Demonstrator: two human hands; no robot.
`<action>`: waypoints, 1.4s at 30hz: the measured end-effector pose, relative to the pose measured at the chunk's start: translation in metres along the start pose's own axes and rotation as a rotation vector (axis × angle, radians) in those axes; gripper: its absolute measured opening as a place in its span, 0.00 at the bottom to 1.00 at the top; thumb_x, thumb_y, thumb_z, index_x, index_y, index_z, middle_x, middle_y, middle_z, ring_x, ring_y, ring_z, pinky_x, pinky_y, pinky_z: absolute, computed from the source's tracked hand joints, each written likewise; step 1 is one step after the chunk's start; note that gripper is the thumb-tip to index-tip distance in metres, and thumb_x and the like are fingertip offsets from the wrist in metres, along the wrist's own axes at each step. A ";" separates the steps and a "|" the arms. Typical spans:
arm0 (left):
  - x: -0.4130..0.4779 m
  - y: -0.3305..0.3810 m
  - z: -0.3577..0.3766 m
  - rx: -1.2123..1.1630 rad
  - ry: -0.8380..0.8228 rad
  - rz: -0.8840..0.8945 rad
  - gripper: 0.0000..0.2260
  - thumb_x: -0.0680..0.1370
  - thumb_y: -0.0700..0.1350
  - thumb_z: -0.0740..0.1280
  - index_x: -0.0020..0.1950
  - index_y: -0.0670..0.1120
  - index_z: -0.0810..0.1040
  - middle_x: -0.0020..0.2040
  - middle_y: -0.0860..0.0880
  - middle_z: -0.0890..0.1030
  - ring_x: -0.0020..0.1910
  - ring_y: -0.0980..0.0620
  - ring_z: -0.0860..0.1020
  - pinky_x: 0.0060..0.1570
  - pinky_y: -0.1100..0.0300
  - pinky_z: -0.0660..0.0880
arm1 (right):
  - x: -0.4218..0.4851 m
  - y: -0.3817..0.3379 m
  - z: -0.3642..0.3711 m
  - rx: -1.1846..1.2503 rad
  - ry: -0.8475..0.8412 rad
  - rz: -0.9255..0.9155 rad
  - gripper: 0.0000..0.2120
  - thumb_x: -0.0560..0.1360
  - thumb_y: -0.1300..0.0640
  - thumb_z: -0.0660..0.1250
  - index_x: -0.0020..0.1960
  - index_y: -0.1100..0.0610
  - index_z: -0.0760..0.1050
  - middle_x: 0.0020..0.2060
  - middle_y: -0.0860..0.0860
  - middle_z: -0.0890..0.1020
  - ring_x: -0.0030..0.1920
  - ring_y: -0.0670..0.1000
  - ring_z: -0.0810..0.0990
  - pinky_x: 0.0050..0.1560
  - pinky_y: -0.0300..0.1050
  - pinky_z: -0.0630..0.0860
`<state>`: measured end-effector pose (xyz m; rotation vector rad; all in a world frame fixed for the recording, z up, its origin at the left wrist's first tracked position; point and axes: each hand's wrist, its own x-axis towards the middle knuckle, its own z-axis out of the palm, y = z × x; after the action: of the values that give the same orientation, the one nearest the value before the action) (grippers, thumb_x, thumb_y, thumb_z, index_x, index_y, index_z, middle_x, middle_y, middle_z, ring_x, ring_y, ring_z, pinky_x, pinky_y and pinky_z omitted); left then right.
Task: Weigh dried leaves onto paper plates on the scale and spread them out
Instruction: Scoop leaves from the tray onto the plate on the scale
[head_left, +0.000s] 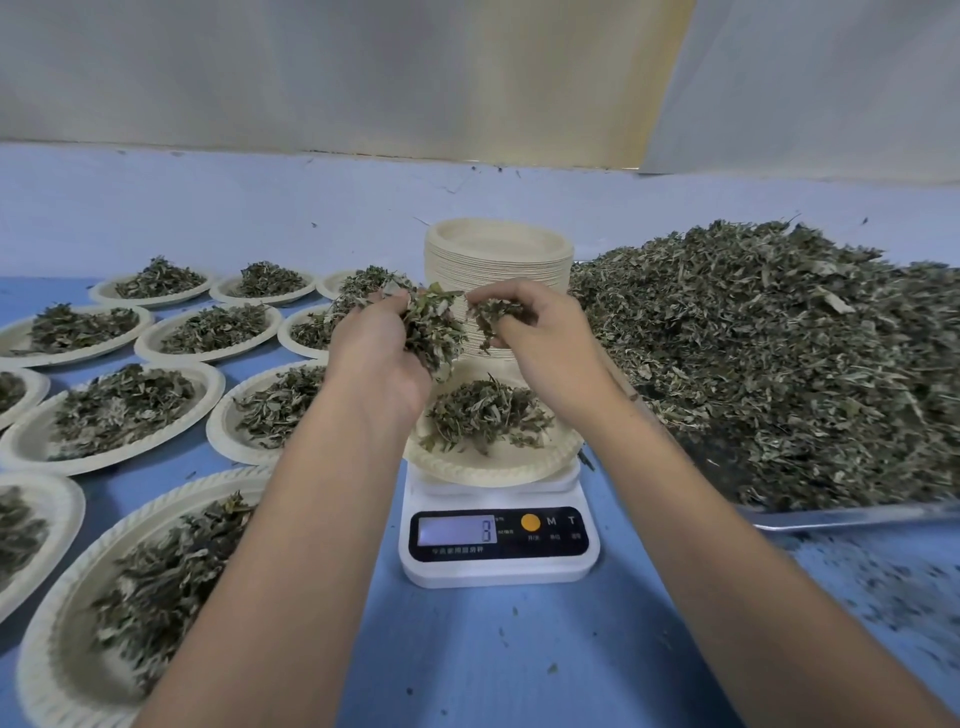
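L hand (376, 347) is gripping a leaf clump (434, 327); R hand (524, 325) is pinching a smaller tuft above the plate (488, 470) on the scale (498, 540). Leaves appearing light, brittle, crumbly: take loose pinches from the clump's top.

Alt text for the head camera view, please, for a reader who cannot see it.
The left hand and right hand hold clumps of dried leaves above a paper plate of leaves on a white digital scale reading 3. Behind stands a stack of empty plates; a leaf heap on a metal tray lies at right, filled plates at left.
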<state>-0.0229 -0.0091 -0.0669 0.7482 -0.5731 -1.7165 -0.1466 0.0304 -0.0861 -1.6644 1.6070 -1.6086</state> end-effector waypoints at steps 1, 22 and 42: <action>0.000 0.000 0.000 -0.001 0.000 -0.005 0.14 0.82 0.38 0.57 0.66 0.39 0.71 0.53 0.42 0.79 0.38 0.48 0.79 0.22 0.60 0.76 | -0.001 -0.001 0.000 -0.001 -0.038 0.006 0.16 0.75 0.68 0.61 0.53 0.51 0.80 0.41 0.40 0.81 0.34 0.38 0.76 0.35 0.29 0.69; 0.000 -0.009 0.000 0.113 0.044 -0.014 0.14 0.81 0.37 0.58 0.66 0.39 0.71 0.59 0.41 0.79 0.55 0.44 0.79 0.59 0.45 0.75 | -0.004 -0.016 -0.001 0.144 -0.176 0.061 0.08 0.76 0.56 0.69 0.54 0.54 0.80 0.45 0.50 0.82 0.42 0.44 0.80 0.47 0.42 0.80; 0.005 -0.012 0.000 0.047 0.037 0.036 0.06 0.82 0.35 0.56 0.55 0.41 0.72 0.41 0.46 0.75 0.34 0.54 0.74 0.40 0.60 0.75 | 0.004 -0.009 -0.012 0.047 -0.091 0.084 0.09 0.69 0.66 0.69 0.40 0.52 0.81 0.30 0.46 0.79 0.33 0.49 0.76 0.40 0.50 0.76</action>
<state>-0.0317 -0.0112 -0.0767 0.7963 -0.5998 -1.6579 -0.1537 0.0358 -0.0729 -1.6004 1.5613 -1.4965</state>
